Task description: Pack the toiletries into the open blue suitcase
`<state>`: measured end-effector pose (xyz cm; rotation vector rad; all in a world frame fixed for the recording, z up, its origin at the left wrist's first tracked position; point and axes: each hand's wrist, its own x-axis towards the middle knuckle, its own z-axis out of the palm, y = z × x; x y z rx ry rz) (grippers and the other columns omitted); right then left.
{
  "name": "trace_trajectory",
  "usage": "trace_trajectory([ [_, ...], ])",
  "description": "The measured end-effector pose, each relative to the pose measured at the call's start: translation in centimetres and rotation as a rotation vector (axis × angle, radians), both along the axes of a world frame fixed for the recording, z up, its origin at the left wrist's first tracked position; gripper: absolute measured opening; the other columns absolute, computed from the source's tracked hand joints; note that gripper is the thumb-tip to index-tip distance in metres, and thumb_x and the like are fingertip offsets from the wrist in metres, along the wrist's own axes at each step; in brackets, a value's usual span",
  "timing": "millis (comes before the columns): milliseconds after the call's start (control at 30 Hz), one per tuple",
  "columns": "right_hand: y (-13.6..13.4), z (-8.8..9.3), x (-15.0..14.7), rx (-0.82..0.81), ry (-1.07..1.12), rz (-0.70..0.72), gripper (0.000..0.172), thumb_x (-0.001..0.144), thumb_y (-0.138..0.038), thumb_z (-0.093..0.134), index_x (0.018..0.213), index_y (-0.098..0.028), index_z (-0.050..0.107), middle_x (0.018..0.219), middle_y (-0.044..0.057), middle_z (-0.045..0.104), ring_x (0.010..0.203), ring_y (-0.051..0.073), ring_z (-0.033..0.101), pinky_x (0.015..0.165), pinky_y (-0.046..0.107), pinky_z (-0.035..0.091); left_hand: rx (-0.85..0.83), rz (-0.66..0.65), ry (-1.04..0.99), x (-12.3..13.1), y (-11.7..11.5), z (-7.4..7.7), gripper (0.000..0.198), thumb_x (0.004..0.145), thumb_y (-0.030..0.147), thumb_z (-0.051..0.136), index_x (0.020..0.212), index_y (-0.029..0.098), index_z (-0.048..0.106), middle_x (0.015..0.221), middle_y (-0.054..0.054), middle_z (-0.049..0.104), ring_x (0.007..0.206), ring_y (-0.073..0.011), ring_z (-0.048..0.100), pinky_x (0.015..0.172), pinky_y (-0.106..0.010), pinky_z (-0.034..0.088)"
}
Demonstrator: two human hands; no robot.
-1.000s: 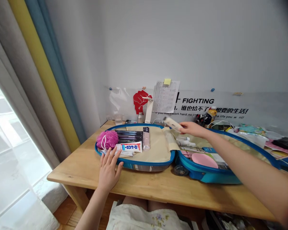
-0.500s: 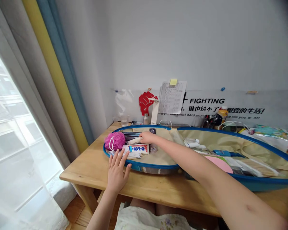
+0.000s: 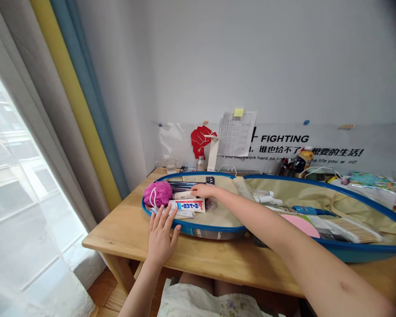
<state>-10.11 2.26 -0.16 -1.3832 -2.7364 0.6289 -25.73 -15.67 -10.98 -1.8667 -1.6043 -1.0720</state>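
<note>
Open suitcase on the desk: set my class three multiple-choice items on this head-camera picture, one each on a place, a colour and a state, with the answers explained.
1. Where is the pink bath puff?
A. On the floor
B. Inside the open suitcase, in the half nearer the window
C. On the windowsill

2. What colour is the suitcase's rim?
A. Red
B. Yellow
C. Blue

3. What is the right hand doing?
A. Holding a pale tube over the suitcase
B. Resting on the person's lap
C. Lifting the curtain

Answers:
1. B: the puff lies within the rim, beside a printed white carton.
2. C: the rim runs blue around both halves.
3. A: the hand curls over the tube's end.
</note>
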Motion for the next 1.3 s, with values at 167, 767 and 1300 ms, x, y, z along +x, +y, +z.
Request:
trace_trajectory([
  [167,-0.2,-0.3,0.6,-0.074,0.052,-0.038,0.032,0.092,-0.028,0.043,0.113,-0.019,0.064,0.1,0.004,0.071,0.068,0.01,0.06,0.057,0.019,0.045,-0.009,0.009,0.0,0.1,0.0,0.1,0.048,0.093,0.032,0.044,0.141,0.025,0.046,0.144,-0.008,0.049,0.138,-0.0267,0.037,0.115,-0.049,0.021],
  [767,-0.9,-0.4,0.0,0.049,-0.001,0.19,0.044,0.087,-0.018,0.05,0.129,-0.022,0.061,0.131,0.009,0.062,0.113,0.023,0.06,0.097,0.031,0.044,0.013,0.001,0.019,0.0,0.0,0.0,0.045,0.094,0.032,0.044,0.138,0.023,0.048,0.144,-0.008,0.049,0.138,-0.027,0.036,0.115,-0.048,0.021],
  [1300,2.5,6.6,19.9,0.175,-0.058,-0.246,0.032,0.085,-0.031,0.051,0.107,-0.019,0.071,0.103,0.008,0.072,0.077,0.016,0.065,0.076,0.029,0.051,0.037,0.0,0.024,-0.2,0.2,-0.3,0.049,0.094,0.032,0.043,0.143,0.025,0.042,0.144,-0.008,0.049,0.138,-0.027,0.036,0.115,-0.047,0.02],
])
